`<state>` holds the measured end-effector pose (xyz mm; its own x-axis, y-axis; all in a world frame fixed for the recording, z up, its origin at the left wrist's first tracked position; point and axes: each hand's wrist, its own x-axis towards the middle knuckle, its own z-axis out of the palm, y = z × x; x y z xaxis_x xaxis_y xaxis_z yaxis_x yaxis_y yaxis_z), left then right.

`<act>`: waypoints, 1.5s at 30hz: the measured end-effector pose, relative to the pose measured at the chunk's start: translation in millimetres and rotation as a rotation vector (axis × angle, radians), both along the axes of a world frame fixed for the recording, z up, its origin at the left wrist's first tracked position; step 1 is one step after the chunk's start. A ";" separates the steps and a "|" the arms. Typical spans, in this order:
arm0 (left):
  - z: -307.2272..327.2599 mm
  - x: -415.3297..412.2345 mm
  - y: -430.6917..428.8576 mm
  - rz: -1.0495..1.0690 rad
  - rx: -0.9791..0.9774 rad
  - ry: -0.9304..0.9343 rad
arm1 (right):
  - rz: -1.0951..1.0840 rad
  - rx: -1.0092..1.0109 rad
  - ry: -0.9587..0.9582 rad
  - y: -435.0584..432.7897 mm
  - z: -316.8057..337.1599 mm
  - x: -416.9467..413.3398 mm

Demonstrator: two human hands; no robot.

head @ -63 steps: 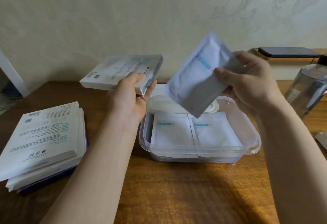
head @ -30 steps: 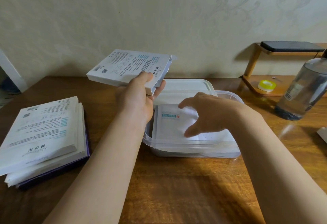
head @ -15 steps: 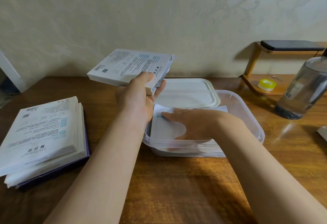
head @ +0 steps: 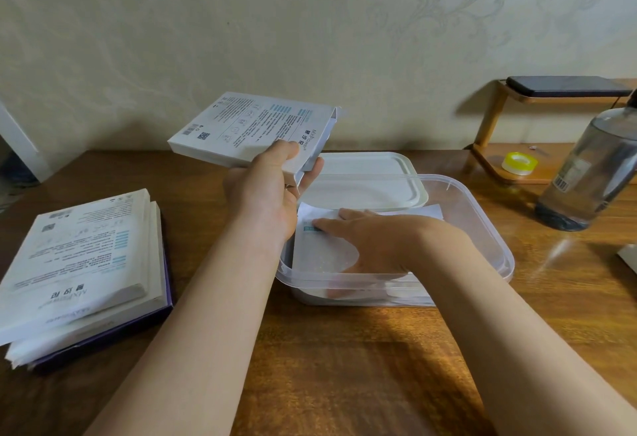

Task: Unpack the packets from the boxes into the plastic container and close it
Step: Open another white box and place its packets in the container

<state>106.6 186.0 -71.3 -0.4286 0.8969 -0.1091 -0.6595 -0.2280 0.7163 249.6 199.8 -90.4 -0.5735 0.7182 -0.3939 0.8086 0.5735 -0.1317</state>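
A clear plastic container (head: pixel 482 215) stands on the wooden table with white packets (head: pixel 320 249) lying flat inside. My right hand (head: pixel 372 242) lies flat inside it, fingers spread, pressing on the top packet. My left hand (head: pixel 265 198) holds a flat white box (head: pixel 251 129) in the air, above and left of the container, its open flap end toward the container. The white lid (head: pixel 368 177) lies on the table behind the container.
A stack of flat white boxes (head: pixel 79 263) lies at the left, over a dark purple one. At the right stand a clear bottle (head: pixel 593 167) and a wooden stand (head: pixel 489 132) bearing a phone (head: pixel 565 86) and a roll of tape (head: pixel 519 162).
My right hand brought a packet down from the air into the container and now lies flat on it. The left hand kept the box nearly still.
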 end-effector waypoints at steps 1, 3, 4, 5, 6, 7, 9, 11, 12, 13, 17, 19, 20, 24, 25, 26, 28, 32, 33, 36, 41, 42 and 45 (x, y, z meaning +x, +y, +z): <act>-0.2 0.1 -0.3 -0.002 0.000 0.006 | -0.005 -0.001 -0.010 0.1 -0.3 -0.3; -0.7 0.2 -0.5 -0.005 0.002 0.013 | -0.011 0.001 -0.023 0.3 -2.0 -1.2; -0.8 0.1 -0.4 -0.003 0.000 0.016 | -0.010 0.006 -0.017 0.2 -2.3 -1.3; -0.8 0.3 -0.4 0.000 -0.005 0.018 | -0.006 0.013 -0.001 0.5 -2.1 -0.7; -0.8 0.5 -0.3 0.005 -0.011 0.021 | -0.007 0.020 0.022 0.7 -0.9 1.0; -0.7 0.7 -0.4 0.007 -0.015 0.022 | -0.018 0.022 0.062 0.3 2.2 3.2; 0.2 0.1 -0.9 -0.004 -0.015 0.025 | -0.116 0.018 0.253 -1.5 13.7 7.1; 2.3 -0.7 -2.9 -0.039 -0.008 0.040 | -0.255 0.046 0.609 -0.8 24.2 9.0; 3.4 -0.4 -4.7 -0.062 -0.006 0.054 | -0.329 0.042 0.820 -0.4 28.3 8.7; 5.0 0.8 -6.9 -0.090 -0.003 0.073 | -0.418 -0.005 1.020 -0.1 32.0 8.0; 8.7 7.7 -13.3 -0.188 0.036 0.160 | -0.671 -0.244 1.389 0.3 36.7 5.2; 10.0 10.1 -15.2 -0.225 0.061 0.184 | -0.702 -0.271 1.443 0.9 36.1 5.9; 10.7 10.6 -16.0 -0.237 0.074 0.189 | -0.713 -0.285 1.463 1.4 36.5 6.9; 12.3 10.6 -18.5 -0.254 0.105 0.204 | -0.730 -0.323 1.483 0.4 39.5 11.4; 12.2 10.9 -18.8 -0.258 0.105 0.207 | -0.736 -0.310 1.475 0.3 40.2 11.8; 11.8 11.4 -18.6 -0.258 0.099 0.212 | -0.743 -0.291 1.459 0.3 40.7 11.5; 11.1 12.6 -18.0 -0.245 0.076 0.228 | -0.763 -0.253 1.428 0.1 41.7 10.1; 10.5 12.6 -15.3 -0.168 0.018 0.247 | -0.791 -0.243 1.450 -1.2 43.4 7.0; 10.7 12.2 -14.7 -0.157 0.007 0.242 | -0.779 -0.251 1.458 -2.1 44.1 6.1; 11.2 12.6 -14.1 -0.150 -0.031 0.232 | -0.759 -0.276 1.498 -5.0 46.7 5.2; 14.3 11.5 -13.9 -0.144 -0.080 0.162 | -0.786 -0.274 1.577 -8.1 52.5 7.7; 14.5 10.4 -13.2 -0.145 -0.088 0.147 | -0.795 -0.266 1.605 -7.5 53.5 9.2; 15.8 7.4 -11.7 -0.147 -0.099 0.086 | -0.800 -0.254 1.694 -6.5 59.1 14.6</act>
